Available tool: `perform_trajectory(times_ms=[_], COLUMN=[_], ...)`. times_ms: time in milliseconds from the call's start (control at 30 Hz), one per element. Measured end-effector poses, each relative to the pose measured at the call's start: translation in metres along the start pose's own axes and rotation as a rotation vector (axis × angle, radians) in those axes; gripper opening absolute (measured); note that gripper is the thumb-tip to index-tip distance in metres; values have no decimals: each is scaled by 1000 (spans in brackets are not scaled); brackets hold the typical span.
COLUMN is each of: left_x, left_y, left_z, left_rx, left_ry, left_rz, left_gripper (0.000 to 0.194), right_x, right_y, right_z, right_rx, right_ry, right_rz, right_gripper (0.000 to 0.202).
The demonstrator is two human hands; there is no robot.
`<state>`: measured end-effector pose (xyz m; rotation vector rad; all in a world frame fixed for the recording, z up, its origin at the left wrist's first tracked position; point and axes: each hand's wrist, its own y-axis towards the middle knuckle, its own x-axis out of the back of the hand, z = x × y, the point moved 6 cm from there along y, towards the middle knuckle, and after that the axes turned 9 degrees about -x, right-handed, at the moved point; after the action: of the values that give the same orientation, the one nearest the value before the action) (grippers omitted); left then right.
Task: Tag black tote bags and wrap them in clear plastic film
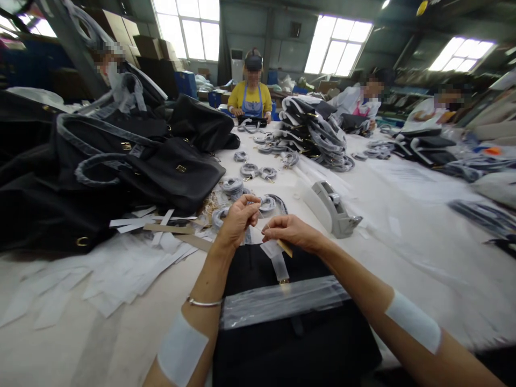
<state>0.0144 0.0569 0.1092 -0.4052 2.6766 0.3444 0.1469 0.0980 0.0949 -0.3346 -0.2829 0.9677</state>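
A black bag [294, 344] lies on the white table before me, a strip of clear plastic wrap [278, 303] across it. Over its far edge, my left hand [241, 217] pinches a thin pale string between thumb and fingertips. Close by on the right, my right hand [292, 231] has its fingers pressed together on the same string. A small tan tag [285, 248] hangs just below the right hand. Under it, a translucent strip [279, 264] runs down to a gold clasp [284, 281] on the bag.
Black bags [161, 166] are heaped at the left, beside loose white paper strips [133, 274]. A tape dispenser [332, 209] stands right of my hands. Wrapped coiled straps [250, 171] lie ahead. Farther back are stacked bags [314, 129] and a person in yellow [243, 97].
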Motion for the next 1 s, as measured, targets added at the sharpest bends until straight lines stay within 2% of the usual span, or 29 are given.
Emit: perform_trajectory(times_ms=[100, 267, 333, 467, 533, 600, 667, 833, 933, 1000], left_x=[7, 6, 7, 2, 2, 3, 5, 13, 13, 11], left_y=[-1, -5, -5, -5, -7, -9, -12, -16, -15, -14], left_z=[-4, -11, -16, -21, -20, -18, -19, -34, -34, -32], left_rx=[-37, -19, -26, -60, -28, 21, 38, -148, -191, -204], left_ry=[206, 170, 253, 549, 583, 492, 310, -146, -214, -193], left_rz=[-28, 39, 72, 237, 295, 311, 296, 198, 174, 172], left_gripper=[24, 24, 20, 11, 11, 15, 22, 30, 32, 34], right_x=[-9, -21, -23, -20, -18, -17, -14, -12, -16, -21], right_y=[7, 10, 8, 4, 4, 4, 5, 7, 7, 6], right_z=[-3, -7, -6, -1, 2, 5, 8, 7, 7, 8], right_rx=[-9, -58, -74, -74, -55, -9, 48, 103, 124, 110], right_ry=[-36, -67, -63, -67, -55, -23, 60, 295, 387, 442], right_rz=[78, 219, 250, 213, 182, 166, 143, 155, 210, 287], right_gripper=[33, 38, 39, 29, 26, 22, 19, 30, 36, 49])
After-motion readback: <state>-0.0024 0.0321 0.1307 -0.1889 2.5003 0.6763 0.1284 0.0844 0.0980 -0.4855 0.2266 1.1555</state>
